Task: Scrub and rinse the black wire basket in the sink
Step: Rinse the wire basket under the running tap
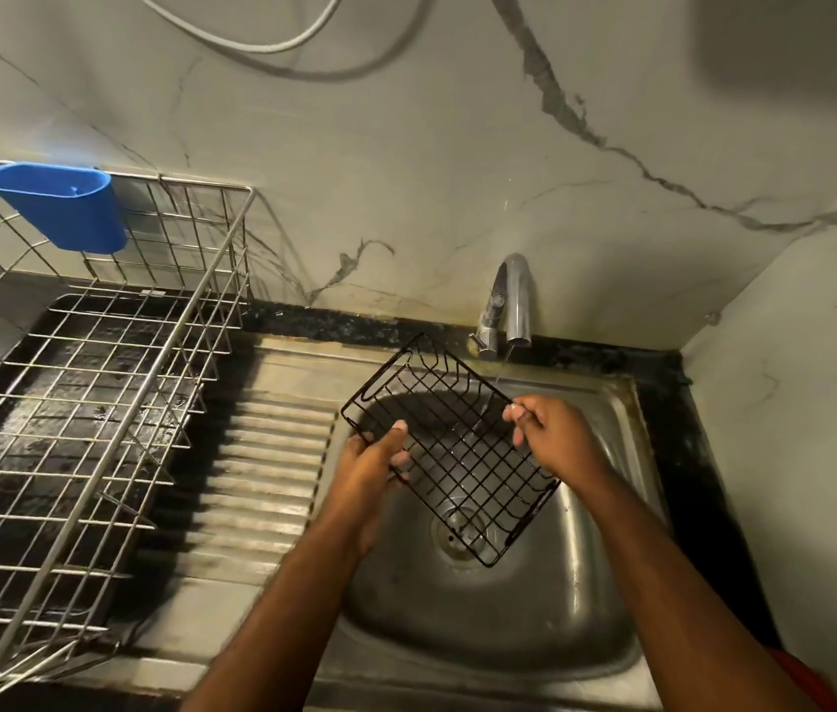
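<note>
The black wire basket (457,454) hangs tilted over the steel sink (606,583), its open side facing me. My left hand (370,459) grips its left rim, thumb on top and fingers curled underneath. My right hand (550,434) pinches the right rim near the upper corner. A thin stream of water falls from the chrome tap (509,305) onto the basket's far right edge. The sink drain (457,537) shows through the basket's wires.
A large steel dish rack (98,382) stands on the left counter with a blue plastic cup holder (62,205) hooked on its back rim. The ribbed drainboard (262,475) lies between rack and sink. Marble walls close in behind and on the right.
</note>
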Available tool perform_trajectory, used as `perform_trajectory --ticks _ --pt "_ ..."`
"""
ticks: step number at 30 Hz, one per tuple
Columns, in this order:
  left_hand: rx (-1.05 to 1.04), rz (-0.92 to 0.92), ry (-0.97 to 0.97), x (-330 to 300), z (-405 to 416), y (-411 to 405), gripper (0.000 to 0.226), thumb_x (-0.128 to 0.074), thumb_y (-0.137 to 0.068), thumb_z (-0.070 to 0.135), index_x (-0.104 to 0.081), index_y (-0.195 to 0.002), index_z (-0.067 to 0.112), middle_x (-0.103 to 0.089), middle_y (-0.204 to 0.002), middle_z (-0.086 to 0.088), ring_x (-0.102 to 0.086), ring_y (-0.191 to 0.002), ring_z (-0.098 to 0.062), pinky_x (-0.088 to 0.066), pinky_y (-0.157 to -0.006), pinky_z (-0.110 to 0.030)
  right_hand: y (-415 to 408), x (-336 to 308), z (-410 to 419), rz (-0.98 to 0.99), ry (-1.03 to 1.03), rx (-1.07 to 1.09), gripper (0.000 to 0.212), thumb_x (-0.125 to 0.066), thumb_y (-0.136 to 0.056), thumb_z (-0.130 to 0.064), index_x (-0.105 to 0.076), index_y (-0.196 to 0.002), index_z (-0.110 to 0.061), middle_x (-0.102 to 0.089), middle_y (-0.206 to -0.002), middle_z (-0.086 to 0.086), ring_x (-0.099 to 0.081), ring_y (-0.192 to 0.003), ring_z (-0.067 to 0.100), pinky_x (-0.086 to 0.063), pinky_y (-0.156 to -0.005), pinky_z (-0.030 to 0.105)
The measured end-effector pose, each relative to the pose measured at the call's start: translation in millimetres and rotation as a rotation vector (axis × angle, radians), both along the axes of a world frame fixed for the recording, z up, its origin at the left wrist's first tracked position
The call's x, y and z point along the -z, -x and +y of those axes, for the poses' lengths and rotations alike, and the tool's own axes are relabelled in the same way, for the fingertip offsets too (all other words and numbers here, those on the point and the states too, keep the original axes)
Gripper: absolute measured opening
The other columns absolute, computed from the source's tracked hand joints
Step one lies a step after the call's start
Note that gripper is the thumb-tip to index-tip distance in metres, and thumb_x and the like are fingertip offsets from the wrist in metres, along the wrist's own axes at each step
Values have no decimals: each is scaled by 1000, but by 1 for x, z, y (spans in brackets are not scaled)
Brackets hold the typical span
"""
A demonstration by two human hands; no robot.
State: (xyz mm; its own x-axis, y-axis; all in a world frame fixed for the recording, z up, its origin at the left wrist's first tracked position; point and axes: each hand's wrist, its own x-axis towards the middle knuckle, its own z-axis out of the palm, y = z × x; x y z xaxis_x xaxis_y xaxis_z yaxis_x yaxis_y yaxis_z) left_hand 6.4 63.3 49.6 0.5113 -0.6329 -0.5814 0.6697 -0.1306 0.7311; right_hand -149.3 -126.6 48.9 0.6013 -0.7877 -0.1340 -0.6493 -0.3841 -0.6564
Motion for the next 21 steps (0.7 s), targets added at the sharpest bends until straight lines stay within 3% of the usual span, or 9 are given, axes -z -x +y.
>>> perform_trajectory --ticks 2,7,12,16,18,21 --pt "-72 -26 12 4 1 -2 15 -66 -97 16 -56 -108 12 -60 -84 0 -61 -66 -9 -53 -56 -21 0 -4 -2 -21 -27 25 20 -51 -101 -30 -70 -100 -28 -71 -74 -10 -63 -63 8 -51 -65 27" --pt "-178 -110 129 -24 4 -1 7 -58 -103 15 -60 -105 9 -68 -79 -7 -71 -75 -21 -63 -68 -38 -5 -6 -6 -70 -71 75 21 -60 -97 -29 -71 -115 -24 -72 -84 -10 -64 -66 3 -45 -58 20" --pt "-164 -146 290 -75 6 5 27 -50 -105 32 -65 -106 11 -74 -97 -17 -73 -91 -31 -59 -86 -48 -24 4 -1 -135 -293 85 20 -54 -101 -24 -72 -107 -20 -73 -86 -2 -63 -73 12 -49 -63 24" --pt "-116 -137 362 -96 5 9 47 -53 -94 46 -64 -117 6 -73 -108 -21 -71 -102 -35 -56 -93 -48 -41 4 5 -279 -425 184 27 -46 -104 -30 -70 -105 -18 -75 -97 0 -69 -89 14 -52 -80 30" --pt "-112 -131 381 -98 4 11 58 -55 -88 47 -62 -124 2 -72 -110 -21 -70 -105 -35 -55 -94 -48 -50 -2 4 -445 -624 283 31 -43 -105 -32 -68 -105 -15 -74 -98 3 -68 -88 13 -50 -78 27" --pt "-107 -102 401 -94 4 8 53 -54 -87 47 -62 -119 5 -72 -104 -16 -69 -107 -34 -54 -95 -49 -65 -16 -3 -733 -1016 450 32 -41 -105 -31 -66 -96 -14 -72 -85 4 -67 -74 12 -49 -65 23"
